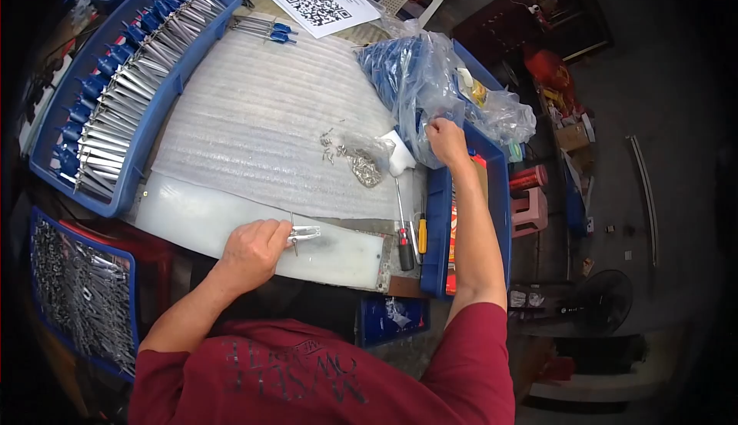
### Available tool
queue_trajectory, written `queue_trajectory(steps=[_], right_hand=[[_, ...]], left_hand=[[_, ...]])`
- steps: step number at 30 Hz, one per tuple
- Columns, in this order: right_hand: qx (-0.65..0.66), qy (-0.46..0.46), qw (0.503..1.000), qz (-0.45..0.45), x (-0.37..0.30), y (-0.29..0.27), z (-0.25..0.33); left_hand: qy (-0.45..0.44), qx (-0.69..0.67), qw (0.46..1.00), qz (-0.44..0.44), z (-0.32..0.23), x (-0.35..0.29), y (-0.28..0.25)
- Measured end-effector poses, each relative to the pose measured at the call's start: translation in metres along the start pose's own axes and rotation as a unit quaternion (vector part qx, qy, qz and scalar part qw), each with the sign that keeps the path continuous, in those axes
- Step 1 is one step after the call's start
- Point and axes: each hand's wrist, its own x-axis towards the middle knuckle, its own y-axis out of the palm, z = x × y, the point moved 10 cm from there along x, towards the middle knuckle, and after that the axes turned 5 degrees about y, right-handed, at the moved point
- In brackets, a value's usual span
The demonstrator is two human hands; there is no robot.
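My left hand [257, 250] is closed around a slim silver metal piece [307, 233] with two arms and a thin rod across it, held over the white board at the front of the table. My right hand [447, 144] reaches forward to a clear plastic bag [407, 68] full of blue parts. Its fingers are drawn together at the bag's near end, and what they grip is hidden. Between the hands, a small bag of little metal fasteners [364, 168] lies open on the foam sheet [254, 125], with several loose ones beside it.
A blue tray [175, 91] of silver tools with blue tops stands at left; a crate of metal parts [81, 294] sits below it. Screwdrivers [404, 248] lie near a blue bin [437, 229] at right. Several finished-looking tools [265, 29] and a printed sheet [323, 8] lie at the back.
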Motion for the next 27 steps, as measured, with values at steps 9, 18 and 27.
queue_trajectory(steps=[9,18,27], right_hand=[[-0.053,-0.039,0.991,0.112,0.049,0.093,-0.033],[0.093,-0.036,0.969,0.224,0.055,0.126,-0.069],[0.157,-0.009,0.972,0.177,0.052,0.116,-0.063]], left_hand=[[0.002,-0.001,1.000,-0.013,0.004,-0.004,0.001],[-0.004,0.003,1.000,-0.002,0.004,-0.007,0.001],[0.001,0.038,0.999,0.006,0.005,-0.007,0.004]])
